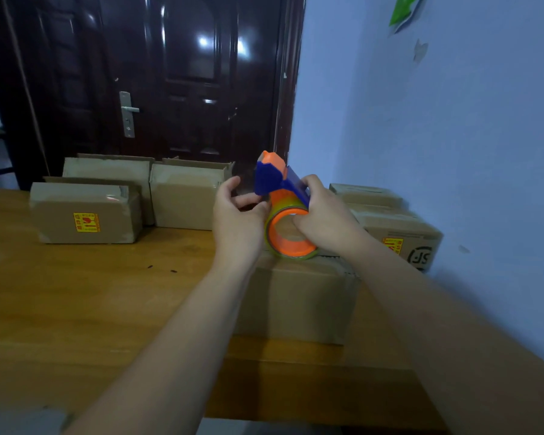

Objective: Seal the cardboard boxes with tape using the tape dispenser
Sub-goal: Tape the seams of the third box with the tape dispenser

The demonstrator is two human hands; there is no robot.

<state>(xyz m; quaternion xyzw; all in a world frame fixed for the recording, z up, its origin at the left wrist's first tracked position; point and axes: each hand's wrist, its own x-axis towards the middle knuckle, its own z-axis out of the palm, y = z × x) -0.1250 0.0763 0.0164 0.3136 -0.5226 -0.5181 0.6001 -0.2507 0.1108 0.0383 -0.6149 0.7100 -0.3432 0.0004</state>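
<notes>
An orange and blue tape dispenser (pixel 281 196) with a roll of clear tape is held just above a plain cardboard box (pixel 299 296) near the table's front right. My right hand (pixel 324 215) grips the dispenser, fingers through the orange ring and thumb on the blue handle. My left hand (pixel 236 211) is at the roll's left side, fingers curled toward the tape under the blue blade guard; whether it pinches the tape end is hidden.
Three taped boxes sit at the back left, the nearest (pixel 85 211) with a yellow sticker. More boxes (pixel 399 233) line the blue wall at right. The wooden table (pixel 91 293) stretches left. A dark door (pixel 170 73) stands behind.
</notes>
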